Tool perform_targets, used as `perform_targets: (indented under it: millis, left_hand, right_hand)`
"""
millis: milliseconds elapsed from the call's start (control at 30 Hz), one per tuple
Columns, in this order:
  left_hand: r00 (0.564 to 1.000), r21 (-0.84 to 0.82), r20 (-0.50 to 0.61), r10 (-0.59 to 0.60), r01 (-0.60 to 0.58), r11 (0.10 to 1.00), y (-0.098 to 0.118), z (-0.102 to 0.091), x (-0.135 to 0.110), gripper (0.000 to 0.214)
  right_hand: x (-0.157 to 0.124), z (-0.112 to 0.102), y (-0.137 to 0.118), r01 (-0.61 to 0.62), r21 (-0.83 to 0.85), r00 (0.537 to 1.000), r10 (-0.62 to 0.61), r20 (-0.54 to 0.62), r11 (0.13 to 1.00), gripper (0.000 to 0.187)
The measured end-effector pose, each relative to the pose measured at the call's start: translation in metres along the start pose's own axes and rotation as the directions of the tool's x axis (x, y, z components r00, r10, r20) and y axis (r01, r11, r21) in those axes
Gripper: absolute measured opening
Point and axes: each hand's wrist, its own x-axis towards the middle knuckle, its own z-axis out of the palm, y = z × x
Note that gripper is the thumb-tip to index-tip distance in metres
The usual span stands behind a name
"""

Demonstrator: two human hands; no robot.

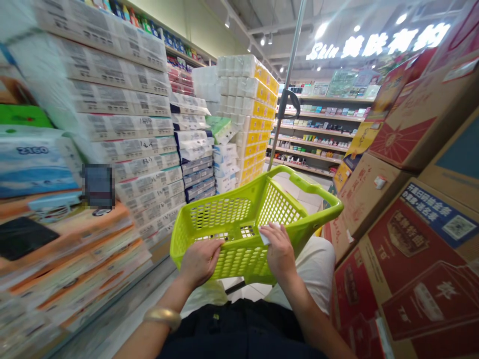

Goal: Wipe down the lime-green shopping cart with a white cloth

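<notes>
Fingers of left hand wrap lime-green shopping basket; right hand presses white slip.

The lime-green shopping basket is patterned with rows of oval holes, and a white slip is seen at the right grip. A gold tone is shown by the bangle behind the left grip. Red-printed brown cartons are banked right of the right grip, while orange-banded tissue packs are stacked left of the left grip.
</notes>
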Motion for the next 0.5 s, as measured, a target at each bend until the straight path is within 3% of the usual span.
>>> perform_targets:
  millis: [100, 233, 300, 500]
  left_hand:
    - [1.0, 0.001, 0.004, 0.0, 0.0, 1.0, -0.005, -0.005, -0.001, 0.034]
    - [1.0, 0.0, 0.021, -0.012, 0.012, 1.0, -0.007, -0.011, -0.001, 0.033]
    - [0.999, 0.017, 0.03, -0.029, 0.028, 0.999, -0.003, -0.014, 0.0, 0.03]
    - [0.999, 0.032, -0.036, -0.023, 0.025, 0.999, 0.033, -0.012, 0.014, 0.033]
  right_hand:
    - [0.003, -0.01, 0.008, -0.016, -0.019, 0.999, 0.016, -0.038, 1.0, 0.049]
    - [0.011, -0.033, 0.027, -0.067, -0.08, 0.984, 0.052, -0.173, 0.995, 0.045]
    - [0.011, -0.034, 0.026, -0.07, -0.093, 0.98, 0.052, -0.191, 0.993, 0.046]
    - [-0.008, -0.003, -0.016, 0.061, -0.012, 0.998, -0.061, 0.032, 0.998, 0.052]
